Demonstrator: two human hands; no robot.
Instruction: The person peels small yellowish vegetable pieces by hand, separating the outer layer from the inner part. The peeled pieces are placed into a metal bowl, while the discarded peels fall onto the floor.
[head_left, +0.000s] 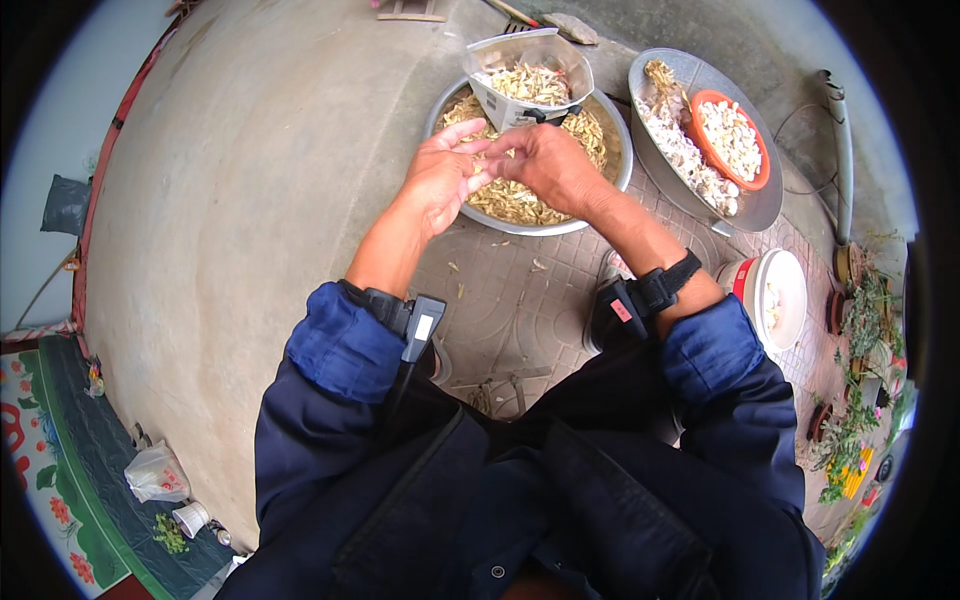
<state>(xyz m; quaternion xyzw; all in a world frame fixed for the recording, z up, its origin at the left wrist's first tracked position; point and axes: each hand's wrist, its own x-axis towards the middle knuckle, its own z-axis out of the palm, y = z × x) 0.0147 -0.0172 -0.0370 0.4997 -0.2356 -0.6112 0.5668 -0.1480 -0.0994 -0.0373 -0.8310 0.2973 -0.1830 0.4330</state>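
My left hand (442, 176) and my right hand (544, 165) meet over a wide metal basin (624, 161) filled with dried yellowish pods or flower buds (517, 204). The fingertips come together; whether something small is between them cannot be told. The left fingers are spread, palm partly up, and the right fingers are bent inward. An open-topped bag or carton (501, 112) with more of the yellowish pieces (532, 82) stands in the back of the basin, just beyond my hands. A black clip or handle (553, 115) shows at its near edge.
At the right, a large oval metal tub (769, 202) holds garlic bulbs (675, 142) and an orange bowl (697, 131) of peeled cloves (729, 139). Nearer stands a white bucket (787, 300) with some pieces inside. Potted plants (862, 322) line the right edge; a rake head (521, 27) lies behind.
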